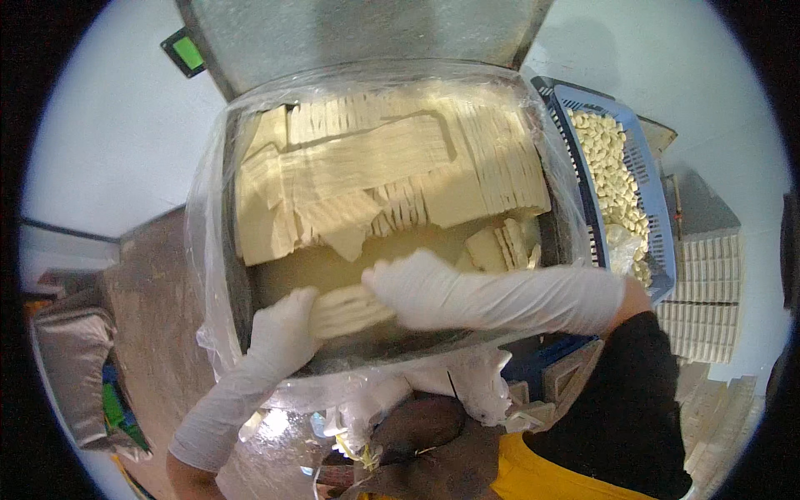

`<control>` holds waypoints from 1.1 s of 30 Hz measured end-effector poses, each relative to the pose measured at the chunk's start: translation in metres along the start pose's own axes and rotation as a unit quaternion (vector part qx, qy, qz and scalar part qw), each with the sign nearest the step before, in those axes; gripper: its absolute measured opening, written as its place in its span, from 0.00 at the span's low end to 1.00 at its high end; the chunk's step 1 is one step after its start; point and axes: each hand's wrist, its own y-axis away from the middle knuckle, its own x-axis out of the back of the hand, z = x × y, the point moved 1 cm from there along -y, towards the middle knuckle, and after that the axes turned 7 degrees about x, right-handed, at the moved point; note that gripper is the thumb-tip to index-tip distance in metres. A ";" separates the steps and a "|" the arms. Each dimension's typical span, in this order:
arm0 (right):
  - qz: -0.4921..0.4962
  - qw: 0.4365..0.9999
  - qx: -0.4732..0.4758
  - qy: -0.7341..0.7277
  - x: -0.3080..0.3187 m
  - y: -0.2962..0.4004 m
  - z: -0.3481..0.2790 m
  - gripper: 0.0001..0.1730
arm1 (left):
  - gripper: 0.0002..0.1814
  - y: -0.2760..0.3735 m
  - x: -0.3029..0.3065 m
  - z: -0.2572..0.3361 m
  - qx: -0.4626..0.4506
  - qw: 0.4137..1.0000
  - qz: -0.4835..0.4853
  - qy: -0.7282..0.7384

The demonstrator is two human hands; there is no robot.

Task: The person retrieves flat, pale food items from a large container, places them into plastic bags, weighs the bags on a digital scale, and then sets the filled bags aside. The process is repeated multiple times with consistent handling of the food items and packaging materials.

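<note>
My left hand [287, 325], in a white glove with a long white sleeve, grips the left end of a small stack of pale yellow slabs [350, 311]. At the stack's right end is my right hand [412, 290], gloved the same way, with its fingers closed around that end. The stack is low in the near part of a deep box lined with clear plastic film [209, 250]. Behind my hands, more pale slabs [375, 150] lie in rows, some flat and some on edge. A few slabs lean [500, 247] beyond my right forearm. The slabs' material cannot be told.
A blue plastic basket [656, 219] of small pale pieces and a clear bag stands to the right. Stacked ribbed pale trays [706, 300] are beyond it. A grey panel [375, 31] rises behind the box. White plastic bags [462, 381] lie at its near side.
</note>
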 end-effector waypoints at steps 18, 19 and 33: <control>-0.015 0.846 0.432 0.312 -0.028 -0.013 -0.467 0.27 | 0.17 0.427 -0.044 -0.038 0.297 0.865 0.392 0.100; -0.041 0.824 0.475 0.306 -0.059 -0.028 -0.491 0.28 | 0.18 0.474 -0.075 -0.037 0.355 0.854 0.359 0.127; -0.221 0.337 0.842 0.358 -0.566 -0.094 -0.909 0.13 | 0.08 0.861 -0.435 0.010 0.859 0.254 0.432 0.109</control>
